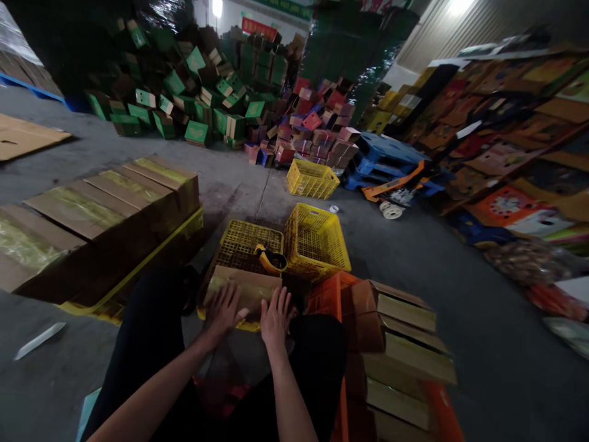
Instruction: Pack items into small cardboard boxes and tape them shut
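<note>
A brown cardboard box [251,281] with clear yellowish tape lies on an upturned yellow plastic crate [239,236] between my knees. My left hand [225,310] rests flat on the box's left part, fingers spread. At its right end, my right hand [277,313] lies on the box with fingers stretched out; its thumb side is partly shadowed. Just beyond the box, a yellow and black tape dispenser [271,259] sits on the crate. Neither hand is wrapped around anything.
Taped cardboard boxes [92,199] fill a yellow crate at left. An orange crate [338,294] at right holds folded boxes [409,344]. Yellow crates [317,239] stand ahead. Farther back are green boxes [197,132], blue pallets [386,150] and an orange pallet jack [396,184].
</note>
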